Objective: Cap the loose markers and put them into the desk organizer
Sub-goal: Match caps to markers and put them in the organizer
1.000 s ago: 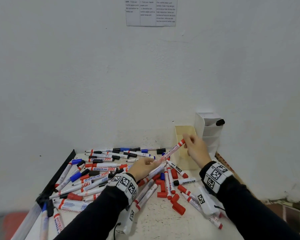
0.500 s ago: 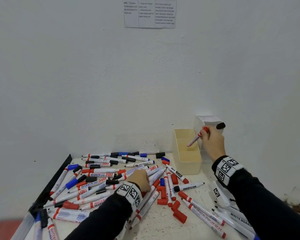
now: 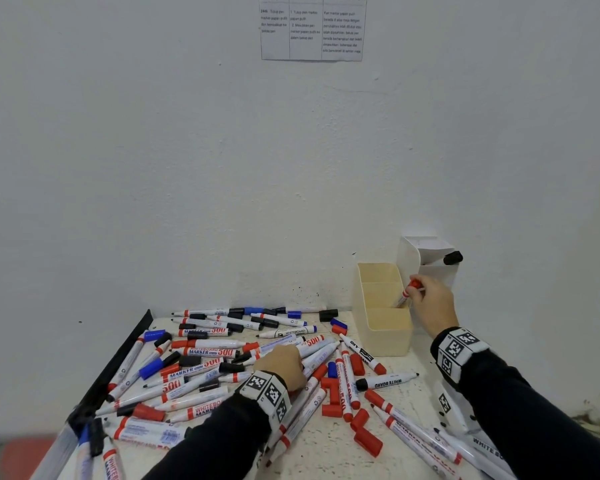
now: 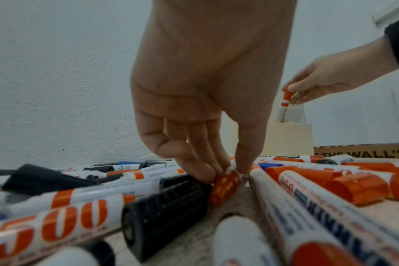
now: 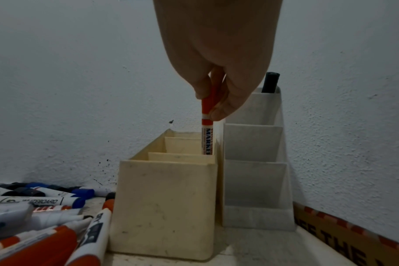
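Note:
My right hand (image 3: 428, 299) (image 5: 213, 109) pinches a capped red marker (image 5: 207, 129) (image 3: 406, 295) by its cap. It stands upright with its lower end inside the middle compartment of the cream desk organizer (image 3: 388, 337) (image 5: 164, 207). My left hand (image 3: 281, 365) (image 4: 226, 172) reaches down into the pile of loose markers (image 3: 205, 355). Its fingertips (image 4: 207, 171) pinch a red cap (image 4: 224, 187) lying on the table beside a black cap (image 4: 164, 212).
A white tiered organizer (image 3: 426, 261) (image 5: 253, 162) stands behind the cream one, with a black marker (image 3: 452, 258) in its top slot. Loose red caps (image 3: 368, 441) and markers cover the table. A wall rises close behind. A black bar (image 3: 118, 362) edges the table's left.
My right hand has carried the red marker from mid-table to the cream organizer and lowered it into a compartment. My left hand let go of it and dropped onto the marker pile.

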`<state>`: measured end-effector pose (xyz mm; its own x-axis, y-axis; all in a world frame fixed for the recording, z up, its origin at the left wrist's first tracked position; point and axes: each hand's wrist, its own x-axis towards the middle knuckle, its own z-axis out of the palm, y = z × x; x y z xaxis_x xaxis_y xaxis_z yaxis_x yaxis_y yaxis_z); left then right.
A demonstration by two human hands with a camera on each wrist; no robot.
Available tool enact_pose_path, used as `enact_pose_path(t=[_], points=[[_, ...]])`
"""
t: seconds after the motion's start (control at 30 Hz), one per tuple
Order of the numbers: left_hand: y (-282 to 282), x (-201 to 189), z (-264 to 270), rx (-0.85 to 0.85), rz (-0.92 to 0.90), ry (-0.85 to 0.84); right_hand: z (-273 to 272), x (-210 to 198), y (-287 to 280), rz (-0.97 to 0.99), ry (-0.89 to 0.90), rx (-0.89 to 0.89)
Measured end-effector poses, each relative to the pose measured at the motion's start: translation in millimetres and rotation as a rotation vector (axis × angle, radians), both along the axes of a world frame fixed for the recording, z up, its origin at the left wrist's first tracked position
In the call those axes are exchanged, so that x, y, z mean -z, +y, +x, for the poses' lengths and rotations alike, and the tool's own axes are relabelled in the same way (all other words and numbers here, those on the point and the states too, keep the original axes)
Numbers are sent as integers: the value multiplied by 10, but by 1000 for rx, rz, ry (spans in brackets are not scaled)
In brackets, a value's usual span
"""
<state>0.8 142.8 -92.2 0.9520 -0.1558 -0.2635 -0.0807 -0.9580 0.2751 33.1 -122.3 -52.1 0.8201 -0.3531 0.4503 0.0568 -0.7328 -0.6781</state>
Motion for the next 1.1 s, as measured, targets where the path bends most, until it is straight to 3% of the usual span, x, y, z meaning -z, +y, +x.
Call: enact_pose_path(t=[0.3, 0.87, 1.03, 1.1], points=[[54, -64, -22, -72, -204, -87, 21, 73, -2, -30, 29, 14], [65, -336, -7, -366, -1099, -436, -69, 80, 98, -51, 186, -85], [51, -477, -38, -408, -1284, -487, -292, -85, 313, -62, -33, 39], [46, -508, -57, -387, -1311, -478, -356, -127, 431, -38, -50, -54]])
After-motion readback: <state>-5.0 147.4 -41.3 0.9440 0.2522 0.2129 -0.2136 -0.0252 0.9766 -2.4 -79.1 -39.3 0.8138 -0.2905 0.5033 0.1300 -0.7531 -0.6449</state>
